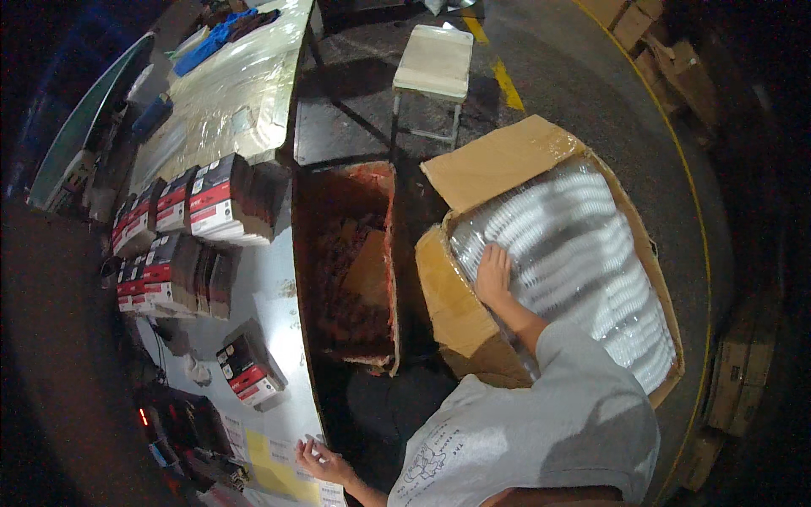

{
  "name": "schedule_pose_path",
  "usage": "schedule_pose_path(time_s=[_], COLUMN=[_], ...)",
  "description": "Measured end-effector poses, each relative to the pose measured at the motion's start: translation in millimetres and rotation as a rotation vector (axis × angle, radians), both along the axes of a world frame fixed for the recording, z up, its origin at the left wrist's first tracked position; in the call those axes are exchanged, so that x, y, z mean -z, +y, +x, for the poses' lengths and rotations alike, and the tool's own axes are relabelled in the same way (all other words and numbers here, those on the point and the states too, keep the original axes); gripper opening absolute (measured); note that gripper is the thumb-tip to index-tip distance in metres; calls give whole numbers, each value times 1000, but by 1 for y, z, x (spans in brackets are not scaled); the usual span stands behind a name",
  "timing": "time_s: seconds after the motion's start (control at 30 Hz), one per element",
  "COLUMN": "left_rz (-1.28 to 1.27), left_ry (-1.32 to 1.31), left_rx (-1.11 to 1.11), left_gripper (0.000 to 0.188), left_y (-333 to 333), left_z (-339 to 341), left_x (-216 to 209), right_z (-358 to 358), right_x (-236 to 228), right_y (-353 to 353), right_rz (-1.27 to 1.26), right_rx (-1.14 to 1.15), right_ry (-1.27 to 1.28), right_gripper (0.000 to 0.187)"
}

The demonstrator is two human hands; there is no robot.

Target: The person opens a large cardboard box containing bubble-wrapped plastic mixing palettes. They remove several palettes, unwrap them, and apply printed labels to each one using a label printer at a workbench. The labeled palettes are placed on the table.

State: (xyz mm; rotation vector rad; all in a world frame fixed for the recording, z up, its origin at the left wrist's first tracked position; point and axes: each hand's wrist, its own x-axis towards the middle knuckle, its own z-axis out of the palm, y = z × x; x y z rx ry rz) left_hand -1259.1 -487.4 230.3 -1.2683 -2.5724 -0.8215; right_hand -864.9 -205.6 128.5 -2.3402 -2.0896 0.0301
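My right hand (494, 275) lies on the near-left edge of rows of stacked white ribbed pieces (583, 245) under clear plastic film, its fingers stretched out. These stacks fill an open cardboard box (469, 173) on the right, with its flaps folded outward. My left hand (323, 462) is at the table's edge, fingers apart and loosely bent, with nothing seen in it. It is near a yellow sheet (283, 469) and white printed sheets. Farther up the table is a small stack of black, red and white flat cartons (247, 372).
Several taller stacks of similar cartons (211, 203) stand along the table (274, 287). A dark-red-lined open box (389, 262) holding a brown cardboard piece stands between table and cardboard box. Beyond are a white stool (435, 63) and a film-covered surface (253, 76). Cartons (739, 384) line the right side.
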Motion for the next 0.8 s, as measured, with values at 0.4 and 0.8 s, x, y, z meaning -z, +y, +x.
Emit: schedule_pose_path(time_s=[0.4, 0.8], left_rz=[224, 128], left_ry=[-205, -1278], left_rx=[173, 862], left_gripper=[10, 119], left_y=[-3, 63], left_z=[-2, 51], left_x=[-34, -66], right_z=[-8, -168], right_x=[-65, -196], right_y=[-7, -152], right_rz=[-39, -49], right_rx=[407, -570], right_ry=[252, 1262], right_gripper=[102, 100])
